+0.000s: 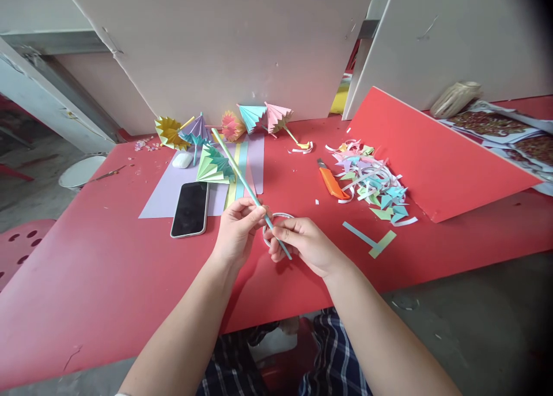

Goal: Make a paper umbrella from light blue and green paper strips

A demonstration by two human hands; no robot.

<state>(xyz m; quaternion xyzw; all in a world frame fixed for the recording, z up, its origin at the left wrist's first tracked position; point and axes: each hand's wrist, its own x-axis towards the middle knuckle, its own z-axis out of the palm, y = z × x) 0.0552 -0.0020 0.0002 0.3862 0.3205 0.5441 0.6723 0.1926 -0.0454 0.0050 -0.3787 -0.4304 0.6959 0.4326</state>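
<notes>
A thin rolled paper stick [245, 181], pale green at its far end and light blue along the rest, slants between my two hands above the red table. My left hand [238, 227] pinches it near the middle with thumb and fingers. Closer to its lower end, my right hand [302, 241] grips it too. Under the hands lies a roll of white tape [283, 215], partly covered by the fingers. Beyond the stick's far end stands a green folded paper umbrella [212, 168], with more small paper umbrellas [251, 118] behind it.
A phone [190, 209] lies left of my hands on lilac paper sheets [161, 197]. An orange cutter [332, 180] rests beside a heap of paper scraps [371, 180]. Two joined paper strips [382, 245] lie nearer me. A red board [432, 154] leans at the right.
</notes>
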